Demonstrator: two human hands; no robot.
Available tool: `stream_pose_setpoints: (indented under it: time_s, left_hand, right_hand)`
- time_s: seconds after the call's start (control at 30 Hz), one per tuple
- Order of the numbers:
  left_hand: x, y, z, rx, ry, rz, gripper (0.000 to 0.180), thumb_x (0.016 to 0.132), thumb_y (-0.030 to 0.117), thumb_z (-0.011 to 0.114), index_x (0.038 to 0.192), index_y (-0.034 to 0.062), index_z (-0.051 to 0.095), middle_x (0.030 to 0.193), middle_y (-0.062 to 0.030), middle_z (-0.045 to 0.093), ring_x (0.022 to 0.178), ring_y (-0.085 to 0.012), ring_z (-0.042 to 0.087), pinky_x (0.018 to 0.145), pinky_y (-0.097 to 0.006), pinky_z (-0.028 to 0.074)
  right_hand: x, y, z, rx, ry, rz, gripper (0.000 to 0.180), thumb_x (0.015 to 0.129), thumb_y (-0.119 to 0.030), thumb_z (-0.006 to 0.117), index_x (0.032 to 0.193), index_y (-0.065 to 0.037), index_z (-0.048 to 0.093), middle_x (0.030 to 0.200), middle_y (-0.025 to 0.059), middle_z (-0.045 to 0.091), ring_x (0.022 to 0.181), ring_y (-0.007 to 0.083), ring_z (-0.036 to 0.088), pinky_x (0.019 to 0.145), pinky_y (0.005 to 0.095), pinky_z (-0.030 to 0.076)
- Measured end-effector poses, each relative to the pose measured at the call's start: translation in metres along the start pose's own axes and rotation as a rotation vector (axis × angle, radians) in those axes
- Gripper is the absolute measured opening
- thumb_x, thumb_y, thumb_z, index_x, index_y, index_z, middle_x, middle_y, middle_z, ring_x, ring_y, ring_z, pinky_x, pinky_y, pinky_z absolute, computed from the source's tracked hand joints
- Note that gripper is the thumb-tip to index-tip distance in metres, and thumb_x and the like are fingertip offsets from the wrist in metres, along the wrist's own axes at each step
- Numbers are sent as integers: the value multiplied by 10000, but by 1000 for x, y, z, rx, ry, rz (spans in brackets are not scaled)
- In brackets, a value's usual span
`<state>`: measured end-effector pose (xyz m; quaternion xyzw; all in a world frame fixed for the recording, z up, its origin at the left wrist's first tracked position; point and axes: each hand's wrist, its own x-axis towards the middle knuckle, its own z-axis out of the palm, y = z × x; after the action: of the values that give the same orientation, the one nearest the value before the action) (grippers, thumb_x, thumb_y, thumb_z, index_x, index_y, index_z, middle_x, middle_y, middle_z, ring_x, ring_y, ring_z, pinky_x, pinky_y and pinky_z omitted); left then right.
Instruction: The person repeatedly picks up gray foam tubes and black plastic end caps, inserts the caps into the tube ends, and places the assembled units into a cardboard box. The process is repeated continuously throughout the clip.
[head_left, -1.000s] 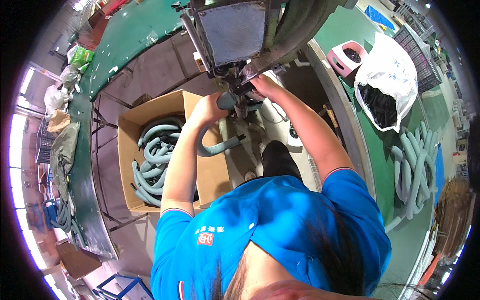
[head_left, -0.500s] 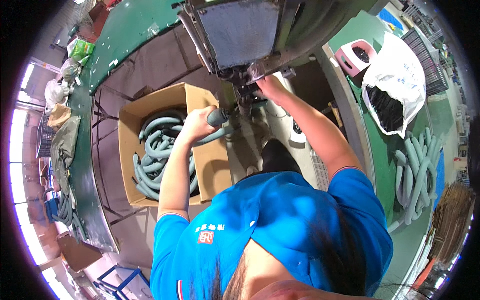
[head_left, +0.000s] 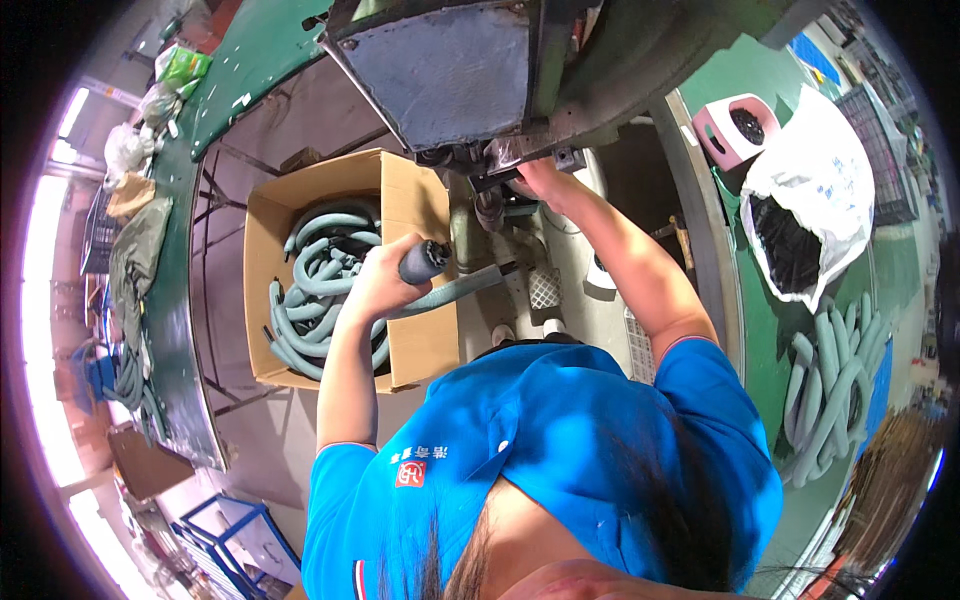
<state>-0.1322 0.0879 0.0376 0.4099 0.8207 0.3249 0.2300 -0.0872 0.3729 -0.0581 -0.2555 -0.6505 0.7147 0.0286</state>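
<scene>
My left hand (head_left: 385, 285) is wrapped round the end of a thick grey-green hose (head_left: 424, 263), its dark open end pointing up and away from me. The hose's length runs towards a cardboard box (head_left: 417, 350) at my left, where several coiled grey-green hoses (head_left: 318, 318) lie. Just below that hand, another hose length (head_left: 465, 287) with a dark tip sticks out to the right over the box's edge. My right hand (head_left: 545, 185) reaches under the head of a large machine (head_left: 435, 85), by its lower metal parts; its fingers are mostly hidden there.
Beneath the machine a patterned foot pedal (head_left: 545, 288) sits near my shoes. On the green bench (head_left: 700, 80) at right stand a pink bin (head_left: 735, 130) of small black pieces, a white sack (head_left: 815, 170) with black contents, and a hose pile (head_left: 830, 390). Another green bench (head_left: 175, 300) runs along the left.
My left hand has drawn the hose end back from the machine and tilted it up. My leg has moved back, uncovering the foot pedal. The right hand stays at the machine.
</scene>
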Motion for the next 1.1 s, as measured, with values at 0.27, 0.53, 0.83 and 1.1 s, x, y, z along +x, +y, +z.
stream_pose_setpoints:
  time_s: [0.27, 0.53, 0.83, 1.1]
  left_hand:
    - [-12, 32, 21, 127, 127, 54, 336, 594, 112, 711, 897, 39, 585, 768, -183, 621, 744, -379, 611, 651, -405, 491]
    - [-30, 85, 45, 106, 213, 143, 372, 571, 92, 753, 885, 63, 556, 750, -134, 622, 690, -336, 626, 611, -381, 497]
    - [-35, 96, 59, 46, 217, 156, 358, 586, 88, 750, 890, 59, 561, 736, -129, 621, 685, -321, 633, 606, -372, 497]
    - [-54, 96, 84, 109, 213, 113, 335, 598, 96, 733, 879, 78, 553, 727, -130, 612, 681, -330, 629, 591, -384, 495]
  right_hand:
    - [-58, -61, -36, -302, -175, -414, 252, 899, -243, 547, 942, -2, 606, 826, 83, 622, 692, 117, 550, 628, 275, 448]
    - [-158, -66, -27, 128, -419, -60, 363, 945, -383, 504, 737, -86, 488, 571, -29, 472, 422, 33, 442, 390, 178, 344]
    - [-193, -60, -18, 87, -57, -251, 321, 965, -251, 494, 697, -91, 420, 526, -42, 397, 393, 26, 366, 359, 187, 269]
    - [-224, -63, -18, -323, -40, -550, 254, 935, -187, 536, 762, -31, 435, 539, 95, 461, 443, 194, 472, 430, 324, 343]
